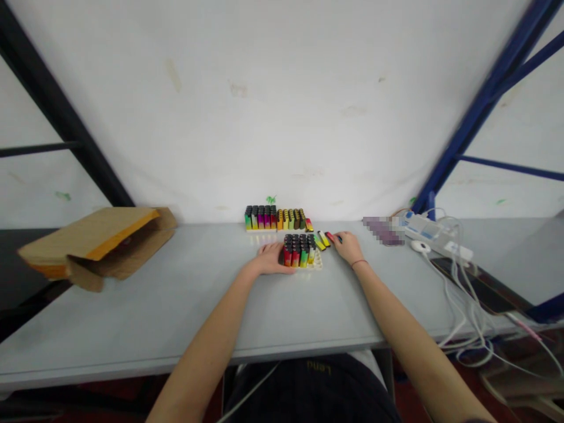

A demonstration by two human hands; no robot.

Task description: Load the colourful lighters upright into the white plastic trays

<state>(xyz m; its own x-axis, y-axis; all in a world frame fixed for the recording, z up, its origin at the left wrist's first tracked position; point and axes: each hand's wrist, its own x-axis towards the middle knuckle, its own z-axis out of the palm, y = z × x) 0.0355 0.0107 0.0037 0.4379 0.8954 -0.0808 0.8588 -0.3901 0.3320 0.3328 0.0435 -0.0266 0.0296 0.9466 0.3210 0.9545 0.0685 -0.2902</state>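
Note:
A white tray [318,262] stands in the middle of the table, with rows of upright lighters [296,254] in red, green and yellow with black tops. Some slots at its right end hold no lighter. My left hand [271,260] grips the tray's left end, the thumb along the front and the other fingers behind. To the right, my right hand [349,247] has its fingers closed on a red lighter [329,236] near the tabletop. Beside it lie loose yellow lighters [324,239], close to the tray's back right corner.
Along the wall stand two more filled groups, dark-topped lighters [261,218] and yellow-topped lighters [291,220], with a loose lighter [309,225] beside them. An open cardboard box [97,241] lies left. At right are a power strip [436,235], tangled white cables and a dark phone-like slab [484,288].

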